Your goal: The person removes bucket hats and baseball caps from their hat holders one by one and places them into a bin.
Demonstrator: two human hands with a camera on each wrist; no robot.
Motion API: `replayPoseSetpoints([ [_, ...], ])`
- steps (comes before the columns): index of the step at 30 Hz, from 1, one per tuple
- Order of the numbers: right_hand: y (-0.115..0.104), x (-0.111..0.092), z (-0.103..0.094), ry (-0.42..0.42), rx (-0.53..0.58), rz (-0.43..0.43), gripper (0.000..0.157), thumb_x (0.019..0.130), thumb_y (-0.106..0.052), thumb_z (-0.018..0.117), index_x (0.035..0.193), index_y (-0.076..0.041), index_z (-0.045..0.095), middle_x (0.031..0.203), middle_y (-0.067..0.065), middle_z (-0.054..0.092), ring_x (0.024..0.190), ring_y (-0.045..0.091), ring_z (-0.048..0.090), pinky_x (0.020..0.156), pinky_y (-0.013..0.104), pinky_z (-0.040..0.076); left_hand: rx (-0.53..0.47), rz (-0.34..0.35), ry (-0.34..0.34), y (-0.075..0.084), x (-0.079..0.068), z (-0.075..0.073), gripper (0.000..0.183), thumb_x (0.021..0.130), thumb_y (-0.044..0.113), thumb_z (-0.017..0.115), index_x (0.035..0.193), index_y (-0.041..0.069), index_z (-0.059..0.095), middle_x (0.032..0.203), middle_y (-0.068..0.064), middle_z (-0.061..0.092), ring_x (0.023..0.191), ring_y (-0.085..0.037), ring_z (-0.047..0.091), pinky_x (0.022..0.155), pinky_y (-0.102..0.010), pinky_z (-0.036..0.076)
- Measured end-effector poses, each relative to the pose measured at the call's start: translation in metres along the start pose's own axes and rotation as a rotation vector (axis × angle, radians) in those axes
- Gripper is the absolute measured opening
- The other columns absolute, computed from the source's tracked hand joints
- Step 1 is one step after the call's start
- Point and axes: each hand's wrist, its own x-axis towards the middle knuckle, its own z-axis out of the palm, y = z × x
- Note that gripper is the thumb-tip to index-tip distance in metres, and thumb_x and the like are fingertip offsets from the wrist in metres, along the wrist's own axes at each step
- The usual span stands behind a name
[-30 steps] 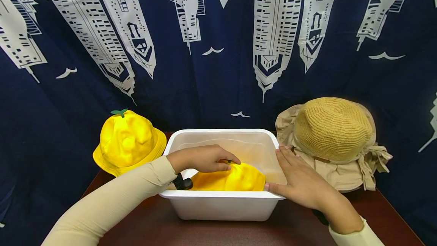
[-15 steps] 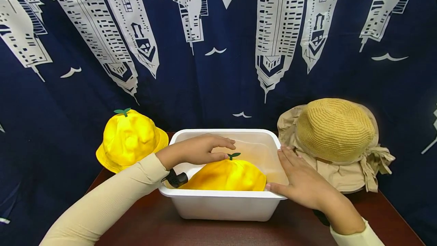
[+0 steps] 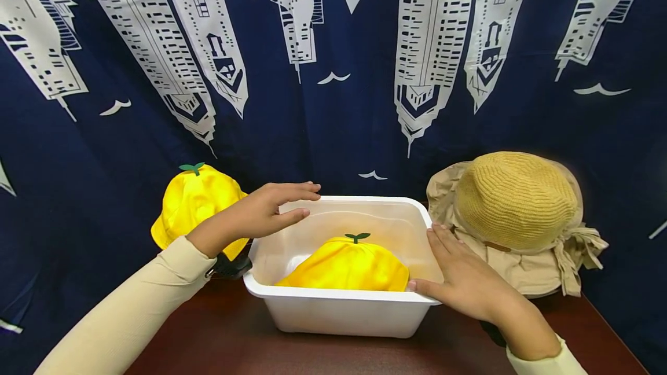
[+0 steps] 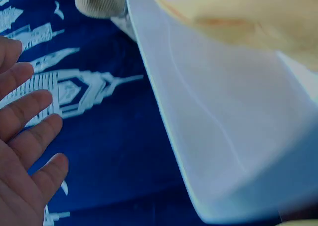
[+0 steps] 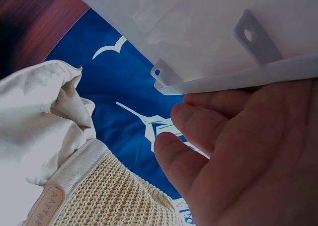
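Note:
A white plastic bin (image 3: 349, 312) stands on the table with a yellow hat (image 3: 359, 265) inside it, a green sprout on its top. My left hand (image 3: 260, 210) hovers over the bin's left rim, fingers extended and holding nothing; the left wrist view shows the palm (image 4: 22, 171) and spread fingers apart from the bin. On the right rim rests my right hand (image 3: 469, 276), its fingers straight along the outside and the thumb at the front corner. In the right wrist view those fingers (image 5: 196, 126) lie just below the rim's edge.
Left of the bin sits another yellow hat (image 3: 195, 204) with a green sprout, partly hidden by my left hand. To the right are a woven straw-coloured hat (image 3: 516, 201) and beige fabric with a bow. A navy skyline curtain (image 3: 333, 132) hangs behind the reddish-brown table (image 3: 219, 328).
My left hand has let go of the hat in the bin and moved up and left, out over the left rim. The right hand has stayed on the right rim.

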Motion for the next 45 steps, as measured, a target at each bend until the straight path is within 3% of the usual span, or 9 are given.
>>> replayPoseSetpoints([
  [7, 0.001, -0.001, -0.001, -0.002, 0.009, 0.000, 0.104, 0.087, -0.067, 0.058, 0.152, 0.008, 0.028, 0.161, 0.025, 0.017, 0.147, 0.043, 0.018, 0.111, 0.064, 0.024, 0.109, -0.057, 0.107, -0.012, -0.017, -0.020, 0.038, 0.099, 0.020, 0.062, 0.135, 0.007, 0.061, 0.147, -0.010, 0.051, 0.140, -0.027, 0.040, 0.116, -0.052, 0.022],
  [21, 0.002, 0.002, -0.001, -0.001, 0.009, -0.007, 0.104, 0.087, -0.067, 0.058, 0.152, 0.009, 0.027, 0.160, 0.026, 0.018, 0.146, 0.044, 0.018, 0.111, 0.064, 0.024, 0.319, -0.218, 0.147, -0.048, -0.050, -0.048, 0.042, 0.100, 0.024, 0.060, 0.137, 0.005, 0.058, 0.149, -0.014, 0.047, 0.140, -0.037, 0.038, 0.112, -0.056, 0.030],
  [29, 0.002, 0.001, 0.001, 0.002, 0.024, -0.014, 0.104, 0.088, -0.066, 0.059, 0.152, 0.009, 0.027, 0.160, 0.026, 0.017, 0.148, 0.043, 0.015, 0.117, 0.059, 0.013, 0.441, -0.285, 0.194, -0.076, -0.072, -0.059, 0.043, 0.099, 0.022, 0.061, 0.136, 0.002, 0.058, 0.148, -0.015, 0.048, 0.141, -0.035, 0.038, 0.116, -0.053, 0.023],
  [36, 0.002, -0.001, 0.001, 0.006, 0.025, -0.011, 0.103, 0.088, -0.065, 0.059, 0.152, 0.009, 0.027, 0.161, 0.026, 0.017, 0.148, 0.042, 0.015, 0.117, 0.058, 0.011, 0.420, -0.331, 0.275, -0.101, -0.088, -0.069, 0.044, 0.101, 0.024, 0.058, 0.136, -0.002, 0.057, 0.146, -0.020, 0.049, 0.140, -0.037, 0.038, 0.117, -0.051, 0.021],
  [45, 0.003, 0.000, 0.003, 0.010, 0.014, -0.018, 0.103, 0.088, -0.065, 0.060, 0.152, 0.009, 0.027, 0.160, 0.026, 0.018, 0.147, 0.043, 0.017, 0.113, 0.063, 0.017, 0.378, -0.437, 0.287, -0.120, -0.101, -0.068, 0.052, 0.102, 0.030, 0.056, 0.142, -0.003, 0.050, 0.147, -0.022, 0.046, 0.139, -0.041, 0.037, 0.117, -0.054, 0.020],
])
